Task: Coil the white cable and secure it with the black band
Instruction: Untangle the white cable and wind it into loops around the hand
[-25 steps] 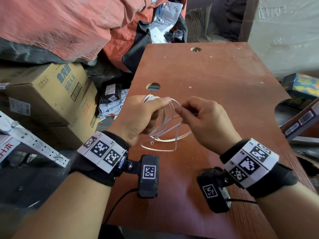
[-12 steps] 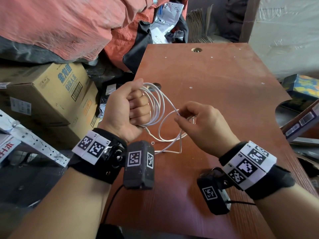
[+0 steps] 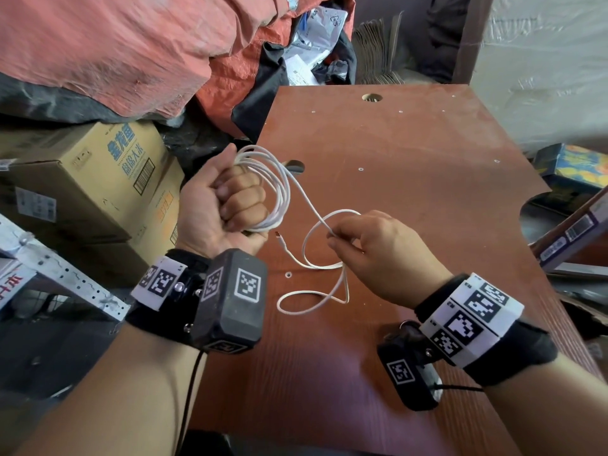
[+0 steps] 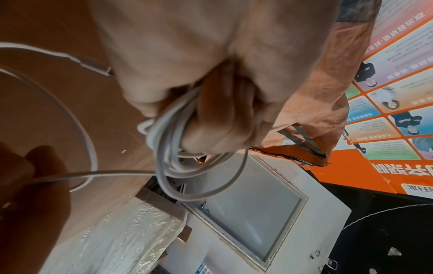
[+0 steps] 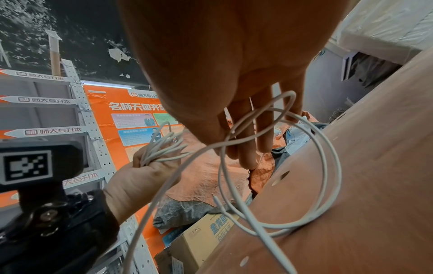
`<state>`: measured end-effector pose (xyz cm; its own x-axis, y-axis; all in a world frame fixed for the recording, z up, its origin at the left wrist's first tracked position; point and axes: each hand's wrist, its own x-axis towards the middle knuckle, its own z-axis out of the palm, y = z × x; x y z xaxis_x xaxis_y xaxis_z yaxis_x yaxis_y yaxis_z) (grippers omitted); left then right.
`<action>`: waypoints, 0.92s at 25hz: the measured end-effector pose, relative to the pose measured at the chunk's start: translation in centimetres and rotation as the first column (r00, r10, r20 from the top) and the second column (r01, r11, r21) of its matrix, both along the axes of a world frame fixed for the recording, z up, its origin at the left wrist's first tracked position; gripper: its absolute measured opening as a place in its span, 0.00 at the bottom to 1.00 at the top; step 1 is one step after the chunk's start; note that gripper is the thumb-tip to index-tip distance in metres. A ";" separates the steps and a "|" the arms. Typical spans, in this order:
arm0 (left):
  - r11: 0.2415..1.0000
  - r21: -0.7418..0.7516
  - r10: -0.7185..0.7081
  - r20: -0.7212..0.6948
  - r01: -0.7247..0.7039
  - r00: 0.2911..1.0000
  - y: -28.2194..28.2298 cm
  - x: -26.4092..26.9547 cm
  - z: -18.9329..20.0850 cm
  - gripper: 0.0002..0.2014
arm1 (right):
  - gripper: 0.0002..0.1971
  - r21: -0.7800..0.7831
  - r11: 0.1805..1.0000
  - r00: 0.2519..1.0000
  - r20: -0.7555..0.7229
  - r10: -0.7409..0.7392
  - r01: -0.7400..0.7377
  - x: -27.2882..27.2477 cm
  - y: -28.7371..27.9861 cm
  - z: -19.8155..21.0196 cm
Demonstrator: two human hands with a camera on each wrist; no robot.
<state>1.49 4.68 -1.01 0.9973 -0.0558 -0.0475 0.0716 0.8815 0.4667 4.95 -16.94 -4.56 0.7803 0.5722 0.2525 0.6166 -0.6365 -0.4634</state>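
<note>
My left hand (image 3: 230,205) is a fist gripping several loops of the white cable (image 3: 279,189) above the left edge of the brown table (image 3: 411,166). The same coil (image 4: 173,148) shows under my curled fingers in the left wrist view. From the coil one strand runs right to my right hand (image 3: 342,238), which pinches it between thumb and fingertips. Below that pinch the loose cable (image 3: 316,291) hangs in loops down onto the table. A plug end (image 3: 281,240) dangles below my left fist. The loose loops (image 5: 304,185) also hang under my right fingers. No black band is in sight.
A cardboard box (image 3: 98,179) and a perforated metal rail (image 3: 59,274) stand left of the table. Orange-red cloth (image 3: 131,51) is piled behind them. Two round holes (image 3: 371,97) pierce the tabletop. Boxes (image 3: 572,166) lie off its right edge.
My left hand has turned palm toward me and closed into a fist round the coil. My right hand has slid down the strand, moving right and nearer, drawing a longer span.
</note>
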 end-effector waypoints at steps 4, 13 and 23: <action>0.999 0.007 0.033 -0.008 -0.033 0.999 -0.5 0.0 -0.4 0.22 | 0.13 -0.080 0.996 0.998 0.038 0.044 -0.041 -0.4 0.5 0.3; 0.992 0.025 0.122 0.016 -0.122 0.992 -3.2 -0.2 0.1 0.23 | 0.16 -0.102 0.990 0.990 0.090 0.105 -0.096 -0.6 0.6 0.3; 0.984 0.127 0.112 0.087 -0.123 0.990 -3.2 0.0 0.2 0.27 | 0.14 -0.215 0.971 0.993 0.034 0.117 -0.107 -0.7 0.5 0.7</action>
<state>1.54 1.46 -0.86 0.9975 0.0632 0.0324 -0.0703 0.8123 0.5790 4.23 -16.46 -3.91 0.6985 0.6997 0.1499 0.7071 -0.6429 -0.2944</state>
